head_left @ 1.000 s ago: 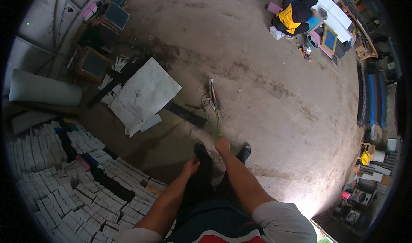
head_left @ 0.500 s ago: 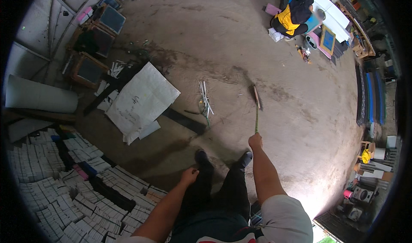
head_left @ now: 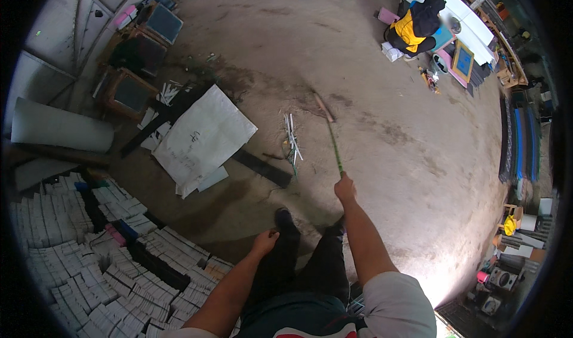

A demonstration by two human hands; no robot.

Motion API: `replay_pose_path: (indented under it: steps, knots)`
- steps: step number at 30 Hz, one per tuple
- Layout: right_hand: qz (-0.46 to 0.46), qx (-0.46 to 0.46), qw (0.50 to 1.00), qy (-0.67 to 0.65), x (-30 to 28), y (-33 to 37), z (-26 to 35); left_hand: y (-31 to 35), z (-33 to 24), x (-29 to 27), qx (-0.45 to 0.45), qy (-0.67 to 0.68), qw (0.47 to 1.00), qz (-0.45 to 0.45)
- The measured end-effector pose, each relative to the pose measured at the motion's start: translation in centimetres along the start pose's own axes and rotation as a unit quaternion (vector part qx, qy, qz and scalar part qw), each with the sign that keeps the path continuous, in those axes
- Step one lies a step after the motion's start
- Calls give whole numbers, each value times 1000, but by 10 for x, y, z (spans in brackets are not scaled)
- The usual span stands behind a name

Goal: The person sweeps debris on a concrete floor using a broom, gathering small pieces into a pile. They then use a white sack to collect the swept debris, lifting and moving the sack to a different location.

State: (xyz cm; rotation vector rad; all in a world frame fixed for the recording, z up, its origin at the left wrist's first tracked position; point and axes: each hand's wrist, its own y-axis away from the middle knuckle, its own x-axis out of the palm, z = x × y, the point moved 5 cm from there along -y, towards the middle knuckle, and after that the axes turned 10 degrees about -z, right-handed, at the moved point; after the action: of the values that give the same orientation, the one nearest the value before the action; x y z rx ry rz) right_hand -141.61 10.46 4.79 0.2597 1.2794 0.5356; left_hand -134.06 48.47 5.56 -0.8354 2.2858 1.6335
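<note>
A big white sheet (head_left: 203,141) with dark marks on it was laid out on the brown floor (head_left: 394,189). The floor was dusty and rough, and dark stains were spread over it, past the far corner of the sheet and off to its right. Well to the right of the sheet, on the near side, the floor was lit up bright.

To the right of the sheet, a long green stick (head_left: 336,150) was held by its near end in the right hand (head_left: 345,189), with the fingers wrapped around it. The stick's pinkish-brown head (head_left: 324,107) was blurred. The hands were held apart. The left hand (head_left: 265,241) was curled, nearer than the sheet and to its right; whether anything was gripped in it could not be told.

Close to the sheet's right side, thin white strips (head_left: 293,140) were heaped, and a black strip (head_left: 262,168) was seen poking out. Left of the sheet and nearer, white stacks (head_left: 57,260) were packed tight. A fat white roll (head_left: 62,126) was set to its left. Far past the sheet, to the right, a person (head_left: 412,32) dressed in black and yellow was seen down low.
</note>
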Motion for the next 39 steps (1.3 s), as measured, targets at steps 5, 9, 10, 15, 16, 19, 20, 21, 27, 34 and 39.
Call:
replay_pose_path:
  steps: [5,9,10,15,16,19,20,21,27,34,39]
  knots:
    - [26,42,998,25,42,-15,10,-29,57,22,13,35,999,-17]
    - [67,-11,998,21,116,37,37,-21,71,19,17,10,999,-27]
    - [75,-87,992,52,130,52,46,-21,75,19,24,8,999,-21]
    - [153,-79,984,-36,134,84,80,7,60,5,-17,45,999,-22]
    - [148,-84,984,-51,136,76,73,1,63,9,3,36,999,-34]
    - [117,-80,987,-70,108,86,52,-6,59,13,26,-14,999,-33]
    - [103,-72,989,-73,88,97,42,-10,59,16,27,-11,999,-30]
    - [111,-53,991,-58,76,104,24,-16,61,18,28,-9,999,-29]
    - [57,-4,998,12,11,153,-64,-9,27,8,21,9,1000,-2]
    - [51,17,998,-37,82,169,-84,-1,26,-6,48,24,998,-40]
    - [133,-83,987,17,119,185,12,10,34,-23,43,6,998,-46]
